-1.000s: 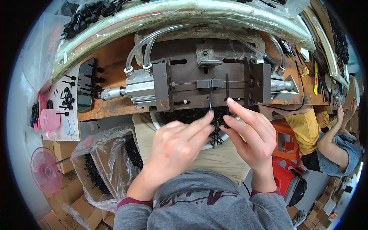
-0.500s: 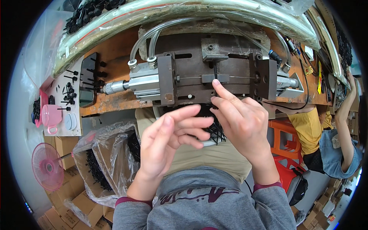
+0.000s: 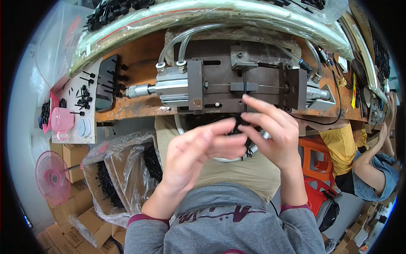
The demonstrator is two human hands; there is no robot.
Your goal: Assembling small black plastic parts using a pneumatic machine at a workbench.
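Note:
A dark steel clamping fixture [image 3: 195, 91] lies across the bench, an air cylinder [image 3: 172, 89] at its left side. Between its small grey jaws [image 3: 252, 87] a thin black rod-like part [image 3: 245, 78] stands lengthwise. My right hand [image 3: 277, 135] is just in front of the jaws, fingers spread, its index fingertip beside the rod's near end. To its left hovers my left hand [image 3: 190, 154], palm turned inward, fingers stretched and blurred by motion; I see nothing held in it. Below both hands, a white-rimmed basin [image 3: 224, 159] of black parts rests at my lap, partly covered.
At left are a phone [image 3: 105, 84], a pink cup [image 3: 62, 120], scattered black parts [image 3: 83, 98] and a pink fan [image 3: 53, 178]. A plastic-lined box [image 3: 122, 173] of black parts stands below. Another person's arm [image 3: 372, 163] and an orange stool [image 3: 314, 157] are at right.
The view has shifted, so the bench appears farther right. My right index finger has drawn back from the jaws toward me. My left hand has moved right, closer to the right hand.

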